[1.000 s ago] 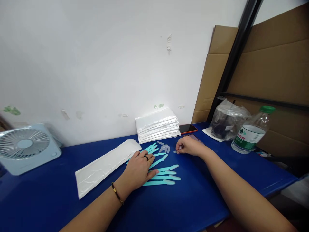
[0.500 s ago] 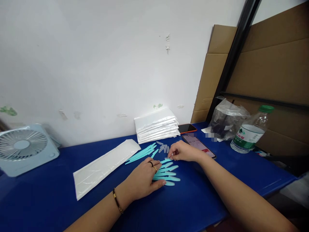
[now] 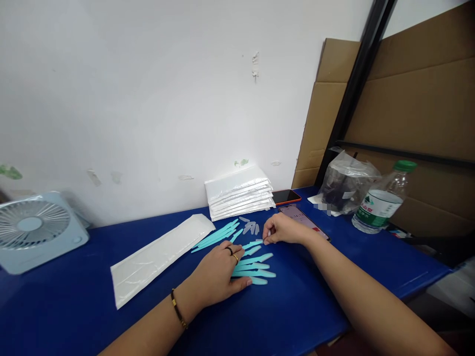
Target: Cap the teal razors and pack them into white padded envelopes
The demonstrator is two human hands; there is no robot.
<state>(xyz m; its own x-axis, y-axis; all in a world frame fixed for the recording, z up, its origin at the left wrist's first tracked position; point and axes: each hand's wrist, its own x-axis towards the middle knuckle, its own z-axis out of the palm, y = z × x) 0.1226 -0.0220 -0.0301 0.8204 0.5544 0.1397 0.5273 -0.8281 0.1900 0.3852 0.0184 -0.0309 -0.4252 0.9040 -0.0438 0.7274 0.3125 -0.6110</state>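
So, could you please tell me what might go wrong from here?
The left hand covers parts of several teal sticks, so sliding it could disarrange them.

The small clear pieces lie loose near the right hand, whose fingers might scatter them.

The lit phone lies close by the right wrist, so it could get nudged.

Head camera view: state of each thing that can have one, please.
Left hand: spread palm-down on turquoise tools
Turquoise tools: lying fanned out, partly covered
Right hand: fingertips pinched at a clear piece
Loose clear pieces: lying in a small cluster
Bottle: upright, green cap on
Orange-edged phone: screen dark
Nearer phone: screen lit
Fan: standing; spinning, cannot tell
White packets: stacked
Long packet: lying flat
Clear bag: around dark item
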